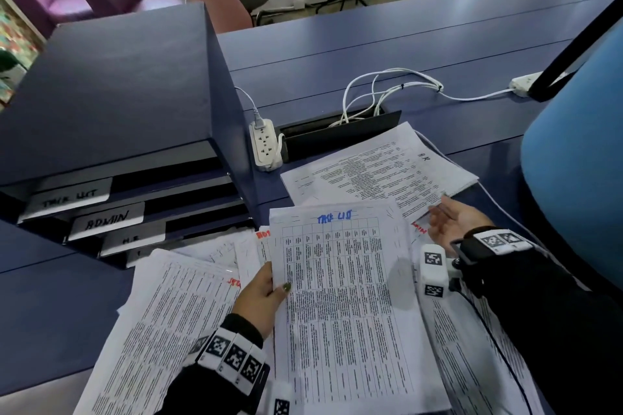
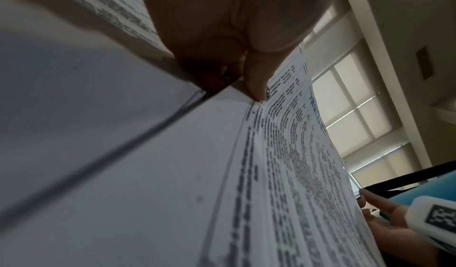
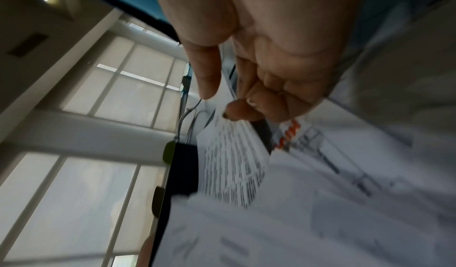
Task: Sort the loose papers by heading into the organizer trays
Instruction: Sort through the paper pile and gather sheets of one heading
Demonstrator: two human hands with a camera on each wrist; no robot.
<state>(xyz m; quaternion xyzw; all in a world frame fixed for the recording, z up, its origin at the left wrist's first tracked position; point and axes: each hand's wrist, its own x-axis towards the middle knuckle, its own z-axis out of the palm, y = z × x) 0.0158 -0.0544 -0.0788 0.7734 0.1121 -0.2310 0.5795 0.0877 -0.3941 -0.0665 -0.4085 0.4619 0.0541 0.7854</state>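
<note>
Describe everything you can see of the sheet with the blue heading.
The sheet is white paper printed with a grid table of small black text under a handwritten blue heading. It lies on top of other spread papers, slightly curved. The left hand pinches its left edge, thumb on top; the right hand is off it.

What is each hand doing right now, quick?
Left hand: pinching the blue-headed sheet by its left edge.
Right hand: open, palm up, holding nothing, beside the HR sheet.
</note>
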